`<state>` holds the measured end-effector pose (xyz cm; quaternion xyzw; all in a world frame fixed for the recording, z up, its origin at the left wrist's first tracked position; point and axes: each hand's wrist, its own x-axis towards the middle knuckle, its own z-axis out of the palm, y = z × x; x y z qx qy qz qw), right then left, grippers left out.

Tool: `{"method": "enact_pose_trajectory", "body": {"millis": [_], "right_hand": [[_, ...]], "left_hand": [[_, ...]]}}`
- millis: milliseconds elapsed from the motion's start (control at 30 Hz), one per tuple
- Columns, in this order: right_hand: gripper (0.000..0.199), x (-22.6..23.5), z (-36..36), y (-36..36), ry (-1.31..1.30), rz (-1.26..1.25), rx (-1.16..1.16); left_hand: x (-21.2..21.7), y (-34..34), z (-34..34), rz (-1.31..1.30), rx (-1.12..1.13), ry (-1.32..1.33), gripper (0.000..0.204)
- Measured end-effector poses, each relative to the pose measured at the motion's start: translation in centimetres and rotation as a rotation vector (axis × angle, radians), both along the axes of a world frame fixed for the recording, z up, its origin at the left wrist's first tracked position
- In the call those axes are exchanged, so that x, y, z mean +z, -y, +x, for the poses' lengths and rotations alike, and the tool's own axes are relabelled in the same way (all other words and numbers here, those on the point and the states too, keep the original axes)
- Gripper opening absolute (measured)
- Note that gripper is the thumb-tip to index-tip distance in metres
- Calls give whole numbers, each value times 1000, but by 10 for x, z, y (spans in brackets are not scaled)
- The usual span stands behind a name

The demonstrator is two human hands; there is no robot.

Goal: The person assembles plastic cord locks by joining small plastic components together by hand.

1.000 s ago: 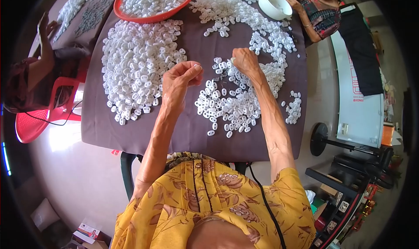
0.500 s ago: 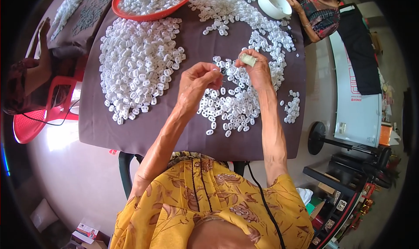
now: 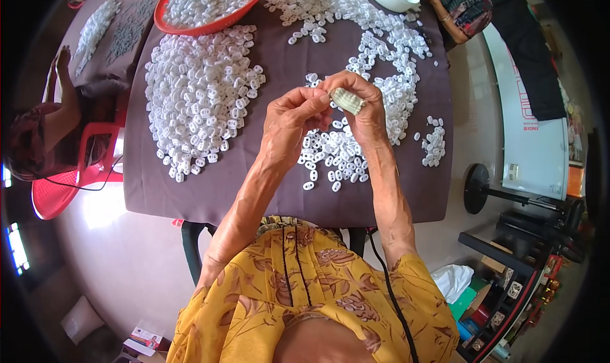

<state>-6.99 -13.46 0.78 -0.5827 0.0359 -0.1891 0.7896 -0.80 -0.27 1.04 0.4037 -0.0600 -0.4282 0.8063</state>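
There's my left hand meeting my right hand at centre frame, left fingers pinched together, right ones curled; what's between them, I can't tell. White oval pieces lie strewn just below those fingers in the frame, across the brown surface.

Pieces are white, wrap pale green, basin red, cloth purplish-brown; the blouse is yellow with brown flowers.

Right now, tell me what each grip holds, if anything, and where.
Left grip: cannot be told. Right grip: a pale ribbed wrap at its thumb, whether worn or held, unclear.
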Motion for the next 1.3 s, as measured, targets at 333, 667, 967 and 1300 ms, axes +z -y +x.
{"method": "enact_pose_trajectory", "body": {"millis": [333, 667, 967, 1300], "right_hand": [[18, 21, -15, 3, -208, -387, -45], [19, 16, -19, 10, -276, -696, -77], [12, 5, -23, 14, -319, -737, -43], [18, -15, -29, 22, -245, -960, -161]], "left_hand": [[11, 0, -7, 155, 92, 311, 10], [4, 7, -14, 256, 153, 462, 10], [-21, 9, -3, 203, -35, 128, 9], [-28, 11, -1, 127, -50, -20, 12]]}}
